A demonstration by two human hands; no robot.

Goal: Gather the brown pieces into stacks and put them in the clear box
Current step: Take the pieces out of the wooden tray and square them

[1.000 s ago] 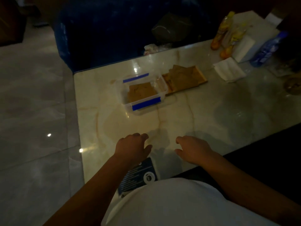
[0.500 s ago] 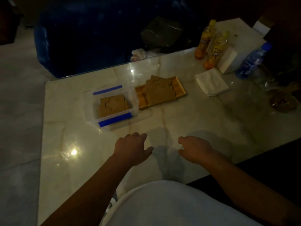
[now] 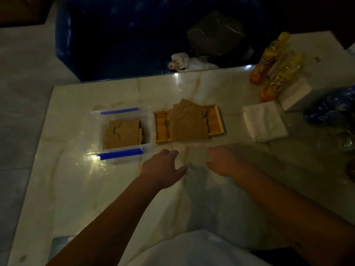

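Note:
A clear box point(image 3: 148, 120) with blue clips stands on the pale marble table point(image 3: 76, 189). A stack of flat brown pieces point(image 3: 123, 134) lies inside it. Right beside the box sits a wooden tray point(image 3: 216, 120) with more brown pieces point(image 3: 189, 121) piled loosely on it. My left hand point(image 3: 162, 169) hovers just in front of the box's near right corner, fingers apart, holding nothing. My right hand point(image 3: 223, 160) hovers in front of the tray, fingers loosely apart and holding nothing.
A white napkin stack point(image 3: 264, 122) lies right of the tray. Two yellow bottles point(image 3: 269, 58) and a white block point(image 3: 294, 93) stand at the back right, with a blue bottle point(image 3: 330, 106) lying beside them. A dark blue sofa point(image 3: 119, 35) lies beyond the table's far edge.
The view has swung so the box and tray sit nearer and more central. Both hands have moved forward toward them, still holding nothing.

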